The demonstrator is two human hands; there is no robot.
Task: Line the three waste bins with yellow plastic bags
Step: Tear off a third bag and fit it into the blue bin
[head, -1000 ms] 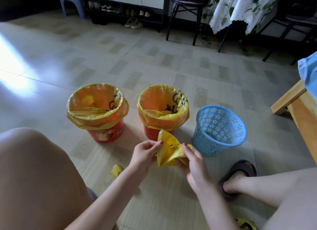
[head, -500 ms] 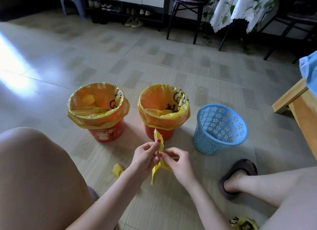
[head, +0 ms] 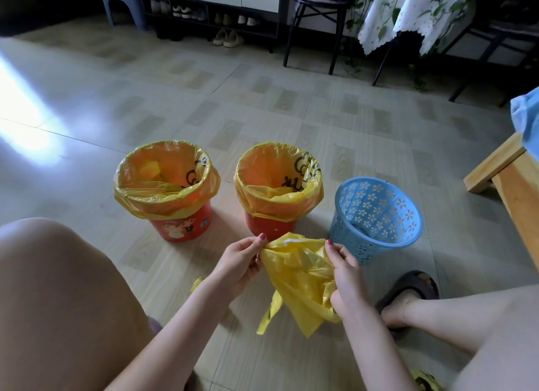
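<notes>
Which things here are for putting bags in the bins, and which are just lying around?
For the job:
- left hand and right hand, both holding the loose yellow bag
- blue basket, no bag yet
- left red bin and middle red bin, already lined

Just lying around:
- slippers by the shoe rack
- black chair
- wooden bench

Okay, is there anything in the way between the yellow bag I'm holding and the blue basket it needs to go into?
Nothing visible. Both hands, left hand and right hand, hold the yellow bag just in front of the blue basket. The floor between them is bare and the basket's mouth is open, unlined.
</notes>
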